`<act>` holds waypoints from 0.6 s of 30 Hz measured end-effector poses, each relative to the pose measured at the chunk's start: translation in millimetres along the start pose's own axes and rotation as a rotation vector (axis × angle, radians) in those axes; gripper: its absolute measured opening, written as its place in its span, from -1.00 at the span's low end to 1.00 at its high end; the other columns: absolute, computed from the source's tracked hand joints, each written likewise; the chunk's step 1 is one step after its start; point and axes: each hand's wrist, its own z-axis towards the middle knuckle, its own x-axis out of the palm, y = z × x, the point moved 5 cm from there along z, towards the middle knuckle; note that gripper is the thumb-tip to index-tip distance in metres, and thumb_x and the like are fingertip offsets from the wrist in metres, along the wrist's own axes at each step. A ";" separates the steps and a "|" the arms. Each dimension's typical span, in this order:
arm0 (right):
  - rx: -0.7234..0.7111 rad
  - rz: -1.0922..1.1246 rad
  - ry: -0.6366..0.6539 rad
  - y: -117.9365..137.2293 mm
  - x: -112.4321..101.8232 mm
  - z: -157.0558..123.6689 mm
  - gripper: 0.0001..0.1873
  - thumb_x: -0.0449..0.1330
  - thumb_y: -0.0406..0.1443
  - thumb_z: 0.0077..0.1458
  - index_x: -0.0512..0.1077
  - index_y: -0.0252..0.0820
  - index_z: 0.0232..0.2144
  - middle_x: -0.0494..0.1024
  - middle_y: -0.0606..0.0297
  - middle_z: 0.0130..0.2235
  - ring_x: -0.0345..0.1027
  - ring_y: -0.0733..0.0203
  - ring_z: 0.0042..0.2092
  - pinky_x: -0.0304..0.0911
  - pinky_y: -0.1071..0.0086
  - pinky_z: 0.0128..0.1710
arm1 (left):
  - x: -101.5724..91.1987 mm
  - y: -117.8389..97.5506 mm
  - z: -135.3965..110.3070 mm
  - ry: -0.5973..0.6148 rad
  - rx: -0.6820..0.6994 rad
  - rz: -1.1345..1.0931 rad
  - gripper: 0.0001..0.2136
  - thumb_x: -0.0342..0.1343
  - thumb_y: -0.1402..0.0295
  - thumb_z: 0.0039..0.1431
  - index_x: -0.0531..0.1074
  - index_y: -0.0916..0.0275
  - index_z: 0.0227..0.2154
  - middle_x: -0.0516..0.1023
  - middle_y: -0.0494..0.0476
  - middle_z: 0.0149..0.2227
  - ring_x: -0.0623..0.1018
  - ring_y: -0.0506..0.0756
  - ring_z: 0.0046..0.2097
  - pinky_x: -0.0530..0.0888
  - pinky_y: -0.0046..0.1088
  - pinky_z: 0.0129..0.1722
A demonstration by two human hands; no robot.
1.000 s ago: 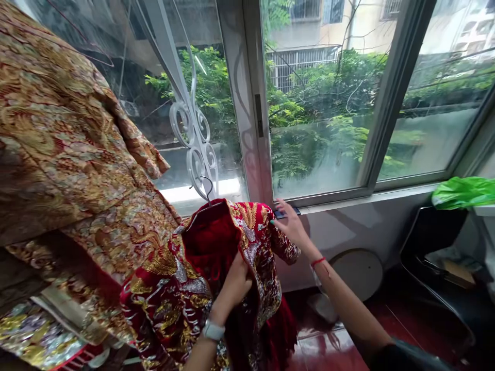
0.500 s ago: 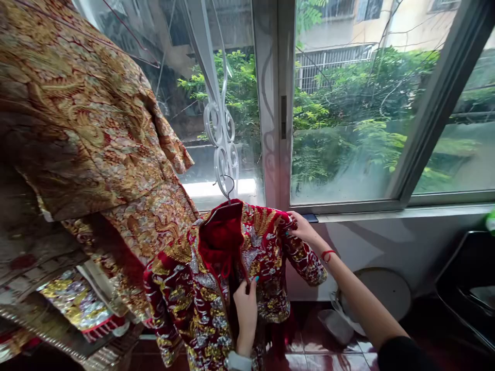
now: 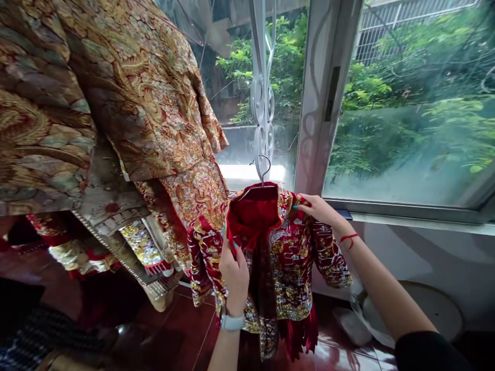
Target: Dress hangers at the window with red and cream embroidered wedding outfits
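A red jacket (image 3: 292, 257) with gold and silver embroidery hangs on a thin metal hanger (image 3: 264, 170), its front parted below the collar. My left hand (image 3: 234, 268), with a pale watch on the wrist, grips the front edge of the jacket just under the collar on the left side. At the opposite shoulder, my right hand (image 3: 323, 210) pinches the fabric between thumb and fingers. A red cord is tied around that wrist. Dark red fringe (image 3: 297, 332) shows below the jacket's hem.
Large gold brocade garments (image 3: 154, 103) hang close on the left, with more embroidered pieces under them. Behind the jacket stand a white scrolled metal stand (image 3: 263, 98) and a window (image 3: 406, 134). A round pale object (image 3: 421, 314) leans by the wall at lower right.
My left hand has gone from the jacket's right front edge to its left one, near the collar. The front gapes wider. My right hand stays on the shoulder; the view has swung left.
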 end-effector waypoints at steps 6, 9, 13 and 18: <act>-0.032 0.043 0.044 6.4 -4.4 -3.2 -0.61 0.02 -0.12 0.25 0.48 -0.11 0.00 0.64 0.21 -0.15 0.49 -0.03 -0.17 0.35 0.23 -0.16 | 37.6 -12.6 -32.2 0.138 0.078 0.069 -0.51 -0.18 0.37 0.33 0.11 0.35 0.29 0.49 0.47 0.11 0.56 0.27 0.04 0.50 -0.19 -0.04; -0.047 0.103 0.080 5.9 -5.4 0.1 -0.57 0.00 -0.09 0.26 0.48 -0.11 0.03 0.63 0.20 -0.11 0.48 -0.06 -0.11 0.36 0.19 -0.09 | 57.1 -2.4 -28.3 0.198 0.054 0.165 -0.47 -0.18 0.42 0.30 0.03 0.40 0.32 0.52 0.50 0.05 0.61 0.28 -0.06 0.53 -0.21 -0.17; -0.073 0.205 0.038 -1.6 -5.8 2.8 -0.52 -0.02 -0.07 0.26 0.44 -0.10 0.09 0.56 0.21 0.04 0.42 -0.06 0.04 0.29 0.12 0.09 | 46.7 -2.2 -19.1 0.255 0.096 0.173 -0.45 -0.16 0.37 0.31 -0.03 0.39 0.33 0.56 0.45 -0.02 0.62 0.24 -0.16 0.52 -0.26 -0.26; -0.085 0.255 -0.066 7.5 -7.2 1.1 -0.51 0.01 -0.09 0.26 0.36 -0.08 0.17 0.46 0.20 0.16 0.31 -0.04 0.17 0.18 0.04 0.21 | -11.6 -37.9 17.6 -0.008 0.228 0.145 -0.38 0.06 0.18 0.19 0.11 0.34 0.25 0.53 0.28 -0.22 0.55 0.21 -0.21 0.51 -0.23 -0.21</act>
